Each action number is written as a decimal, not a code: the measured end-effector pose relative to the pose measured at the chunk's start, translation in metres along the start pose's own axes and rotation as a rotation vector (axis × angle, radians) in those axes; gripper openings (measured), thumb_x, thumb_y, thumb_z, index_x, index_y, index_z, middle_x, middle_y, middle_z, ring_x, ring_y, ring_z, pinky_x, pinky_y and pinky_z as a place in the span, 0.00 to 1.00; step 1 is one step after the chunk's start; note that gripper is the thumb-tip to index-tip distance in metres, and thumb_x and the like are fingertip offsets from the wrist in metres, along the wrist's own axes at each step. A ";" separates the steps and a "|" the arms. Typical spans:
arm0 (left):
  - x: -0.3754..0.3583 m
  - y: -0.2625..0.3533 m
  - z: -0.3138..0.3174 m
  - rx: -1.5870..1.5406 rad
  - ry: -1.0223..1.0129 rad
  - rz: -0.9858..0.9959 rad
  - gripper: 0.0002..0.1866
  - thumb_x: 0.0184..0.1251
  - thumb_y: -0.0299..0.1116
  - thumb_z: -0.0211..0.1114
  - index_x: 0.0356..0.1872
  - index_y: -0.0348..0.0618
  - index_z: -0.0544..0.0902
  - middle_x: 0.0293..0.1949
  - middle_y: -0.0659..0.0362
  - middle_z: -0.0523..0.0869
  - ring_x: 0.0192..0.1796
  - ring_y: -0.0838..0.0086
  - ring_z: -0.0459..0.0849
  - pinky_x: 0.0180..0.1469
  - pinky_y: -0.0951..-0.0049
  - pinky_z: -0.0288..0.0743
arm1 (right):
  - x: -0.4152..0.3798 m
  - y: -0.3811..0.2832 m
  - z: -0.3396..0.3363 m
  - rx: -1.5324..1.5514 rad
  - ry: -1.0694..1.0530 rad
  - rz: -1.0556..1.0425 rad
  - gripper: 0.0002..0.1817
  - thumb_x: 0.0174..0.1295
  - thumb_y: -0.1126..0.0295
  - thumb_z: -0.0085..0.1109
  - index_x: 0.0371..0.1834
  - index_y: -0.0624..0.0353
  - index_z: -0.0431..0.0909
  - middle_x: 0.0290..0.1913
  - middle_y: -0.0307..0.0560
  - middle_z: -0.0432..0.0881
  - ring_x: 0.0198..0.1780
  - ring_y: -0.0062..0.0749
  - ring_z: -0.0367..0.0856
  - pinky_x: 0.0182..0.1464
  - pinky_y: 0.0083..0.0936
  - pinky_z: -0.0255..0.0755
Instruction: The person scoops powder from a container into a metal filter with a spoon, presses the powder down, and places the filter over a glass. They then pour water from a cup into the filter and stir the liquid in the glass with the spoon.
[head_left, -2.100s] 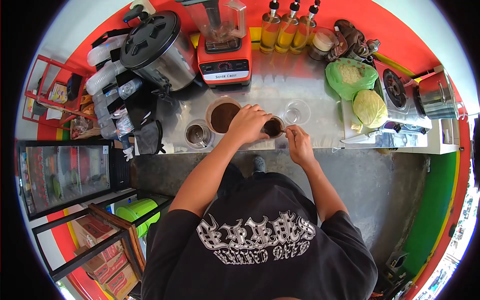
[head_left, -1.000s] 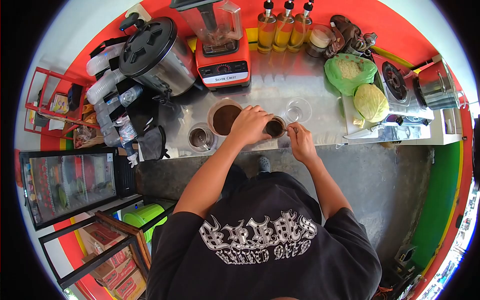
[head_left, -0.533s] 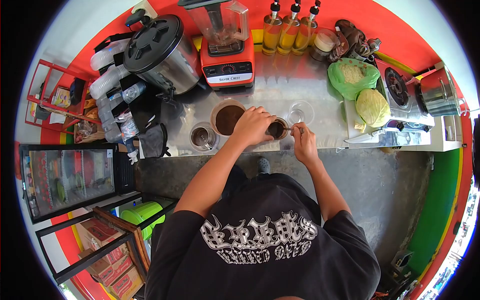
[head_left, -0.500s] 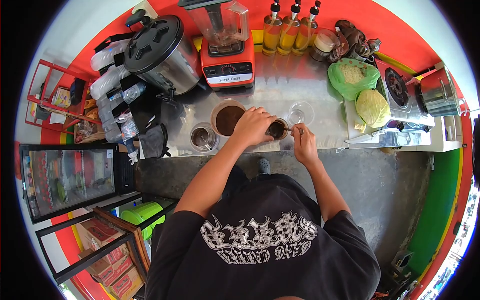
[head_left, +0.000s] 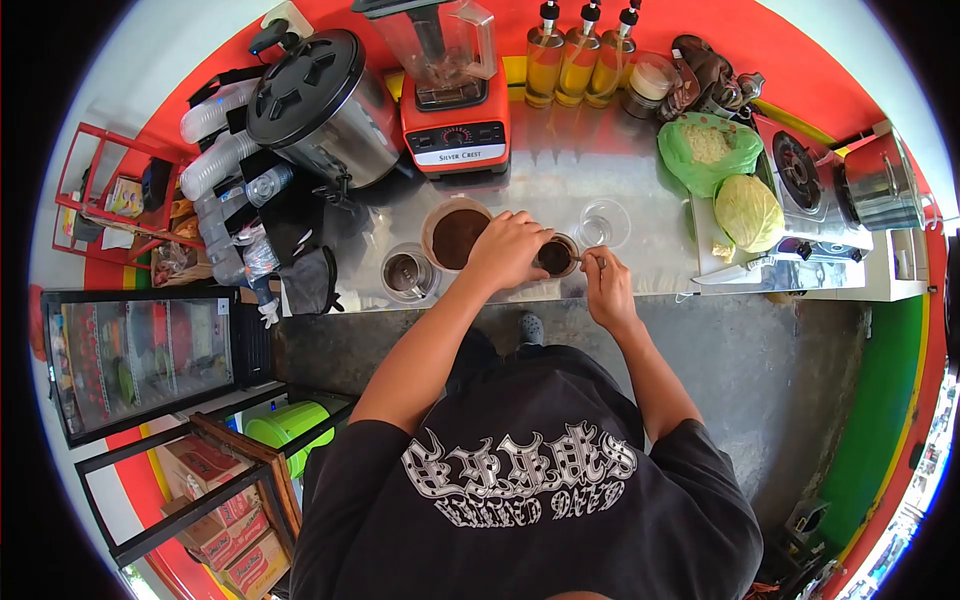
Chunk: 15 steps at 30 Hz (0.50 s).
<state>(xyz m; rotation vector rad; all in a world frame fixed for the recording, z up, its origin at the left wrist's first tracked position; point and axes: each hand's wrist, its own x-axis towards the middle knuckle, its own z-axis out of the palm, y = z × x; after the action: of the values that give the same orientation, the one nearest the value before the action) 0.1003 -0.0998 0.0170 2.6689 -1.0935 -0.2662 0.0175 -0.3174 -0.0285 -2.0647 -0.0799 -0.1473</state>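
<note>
My left hand (head_left: 510, 250) is curled round the side of a small cup (head_left: 557, 257) with dark contents, at the front of the steel counter. Pinched in my right hand (head_left: 608, 285) is the handle of a spoon (head_left: 580, 257), whose other end reaches into that cup. Left of my left hand stands a round tub (head_left: 458, 236) of dark brown powder, partly covered by the hand. Beside it is a metal cup (head_left: 407, 272) with some brown in it. A clear plastic cup (head_left: 606, 222) stands just beyond my right hand.
A red blender (head_left: 455, 130) and a large steel dispenser (head_left: 330, 110) stand at the back left. Several pump bottles (head_left: 580, 70) line the wall. To the right are a cabbage (head_left: 748, 213), a green bag (head_left: 708, 155), a knife (head_left: 735, 272) near the edge and a stove (head_left: 805, 180).
The spoon has shifted slightly within the small cup and my right fingers have turned a little. My left hand keeps its place. The view has moved slightly.
</note>
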 end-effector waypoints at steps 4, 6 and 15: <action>0.000 0.000 0.001 -0.005 -0.003 0.004 0.39 0.52 0.53 0.84 0.66 0.47 0.87 0.55 0.62 0.92 0.65 0.67 0.82 0.71 0.63 0.71 | -0.002 0.002 0.001 -0.027 0.005 -0.054 0.05 0.77 0.76 0.56 0.47 0.68 0.80 0.40 0.63 0.85 0.40 0.61 0.85 0.44 0.45 0.78; 0.000 0.000 0.001 -0.001 0.002 -0.001 0.40 0.52 0.53 0.84 0.66 0.47 0.87 0.56 0.62 0.92 0.65 0.68 0.82 0.71 0.62 0.71 | -0.001 0.002 0.001 -0.011 0.016 -0.050 0.05 0.77 0.76 0.57 0.47 0.68 0.79 0.40 0.64 0.85 0.41 0.63 0.85 0.44 0.46 0.78; 0.000 0.000 0.002 0.005 0.007 0.005 0.40 0.52 0.53 0.84 0.66 0.46 0.87 0.55 0.62 0.92 0.64 0.68 0.82 0.70 0.64 0.72 | -0.004 0.006 0.003 -0.020 0.006 -0.065 0.04 0.77 0.76 0.57 0.47 0.66 0.79 0.39 0.64 0.84 0.38 0.61 0.85 0.42 0.46 0.77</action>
<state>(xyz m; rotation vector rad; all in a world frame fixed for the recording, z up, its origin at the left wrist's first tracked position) 0.0998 -0.0999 0.0152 2.6691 -1.0993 -0.2535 0.0141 -0.3175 -0.0359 -2.0820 -0.1428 -0.1954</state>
